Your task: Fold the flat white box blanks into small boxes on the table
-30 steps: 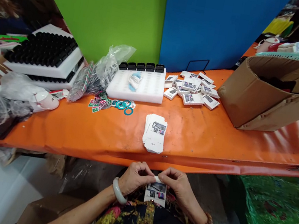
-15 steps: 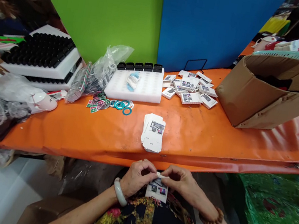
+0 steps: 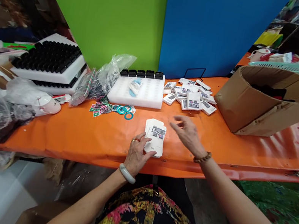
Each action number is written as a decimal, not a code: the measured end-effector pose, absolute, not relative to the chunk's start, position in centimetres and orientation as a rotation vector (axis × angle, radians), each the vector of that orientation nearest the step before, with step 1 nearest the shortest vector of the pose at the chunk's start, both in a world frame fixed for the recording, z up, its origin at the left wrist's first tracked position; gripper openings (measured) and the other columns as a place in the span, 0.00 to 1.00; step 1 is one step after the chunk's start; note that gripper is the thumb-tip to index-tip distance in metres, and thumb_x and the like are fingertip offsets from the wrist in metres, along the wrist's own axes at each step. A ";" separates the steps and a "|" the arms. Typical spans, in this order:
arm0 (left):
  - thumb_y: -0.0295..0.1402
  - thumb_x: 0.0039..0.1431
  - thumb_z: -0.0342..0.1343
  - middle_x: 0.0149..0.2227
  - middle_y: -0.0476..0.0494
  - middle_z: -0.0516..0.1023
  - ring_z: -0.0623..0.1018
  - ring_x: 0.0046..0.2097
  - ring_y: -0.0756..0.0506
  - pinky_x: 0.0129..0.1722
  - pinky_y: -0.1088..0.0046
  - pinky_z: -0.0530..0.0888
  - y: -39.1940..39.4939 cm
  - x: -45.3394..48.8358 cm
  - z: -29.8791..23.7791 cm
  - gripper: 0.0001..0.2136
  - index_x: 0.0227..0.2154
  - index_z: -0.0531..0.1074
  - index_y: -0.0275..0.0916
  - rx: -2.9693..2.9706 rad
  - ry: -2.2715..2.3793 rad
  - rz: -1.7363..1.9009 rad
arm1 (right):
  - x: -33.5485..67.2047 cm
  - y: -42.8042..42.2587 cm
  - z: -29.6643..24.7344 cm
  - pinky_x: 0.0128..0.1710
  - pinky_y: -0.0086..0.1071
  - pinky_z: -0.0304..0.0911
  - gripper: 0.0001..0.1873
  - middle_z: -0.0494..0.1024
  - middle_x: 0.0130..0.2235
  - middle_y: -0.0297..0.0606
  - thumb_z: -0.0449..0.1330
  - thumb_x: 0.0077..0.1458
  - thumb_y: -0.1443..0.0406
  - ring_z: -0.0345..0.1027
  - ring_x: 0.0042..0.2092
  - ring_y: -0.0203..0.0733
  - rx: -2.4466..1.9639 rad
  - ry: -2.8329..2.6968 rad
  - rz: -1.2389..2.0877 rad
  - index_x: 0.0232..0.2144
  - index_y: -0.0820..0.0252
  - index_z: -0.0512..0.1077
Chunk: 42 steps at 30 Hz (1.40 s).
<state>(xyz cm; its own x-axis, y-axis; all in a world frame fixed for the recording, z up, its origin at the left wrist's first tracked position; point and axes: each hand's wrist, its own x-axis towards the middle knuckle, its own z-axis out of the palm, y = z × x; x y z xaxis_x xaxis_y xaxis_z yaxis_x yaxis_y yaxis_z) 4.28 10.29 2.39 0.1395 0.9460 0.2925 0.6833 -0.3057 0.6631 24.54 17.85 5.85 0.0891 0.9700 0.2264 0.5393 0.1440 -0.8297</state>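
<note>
A stack of flat white printed boxes (image 3: 158, 133) lies near the front edge of the orange table. My left hand (image 3: 136, 153) is at its lower left corner, thumb at the near edge and fingers along the left side, gripping the top flat box. In the air to the right of the stack, my right hand (image 3: 188, 135) is slightly blurred, with its fingers apart and nothing in them. Beyond it is a loose pile of folded small white boxes (image 3: 185, 89), one standing out on top at the front (image 3: 193, 101).
A white foam tray (image 3: 141, 93) with black pieces stands behind. Left of it are clear plastic bags (image 3: 111, 72), printed stickers (image 3: 101, 106), teal rings (image 3: 128, 116) and stacked foam trays of black parts (image 3: 50, 56). An open cardboard carton (image 3: 253, 111) stands at the right.
The small box held at my lap is gone from my hands, and another box lies on the front of the pile. My left hand moved up to the stack; my right hand moved forward and opened.
</note>
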 end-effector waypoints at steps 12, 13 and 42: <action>0.27 0.44 0.65 0.56 0.34 0.61 0.65 0.57 0.35 0.54 0.54 0.66 10.8 4.5 0.3 0.24 0.47 0.66 0.38 2.086 1.542 0.948 | 19.7 18.9 6.5 0.29 0.29 0.54 0.14 0.72 0.37 0.43 0.63 0.44 0.66 0.64 0.35 0.41 -1.745 -2.199 0.622 0.35 0.64 0.67; 0.26 0.44 0.65 0.56 0.34 0.61 0.64 0.58 0.35 0.55 0.53 0.65 10.7 4.6 0.4 0.27 0.49 0.64 0.38 2.091 1.541 0.952 | 19.9 19.2 6.6 0.28 0.28 0.53 0.13 0.72 0.36 0.41 0.63 0.43 0.66 0.64 0.34 0.40 -1.744 -2.189 0.640 0.34 0.63 0.67; 0.32 0.55 0.58 0.46 0.37 0.78 0.78 0.45 0.41 0.47 0.65 0.75 7.1 6.8 4.3 0.19 0.51 0.69 0.36 1.889 1.444 1.105 | 22.7 10.3 7.7 0.11 0.20 0.37 0.18 0.64 0.16 0.20 0.66 0.44 0.58 0.47 0.11 0.21 -1.011 -1.061 1.782 0.25 0.59 0.60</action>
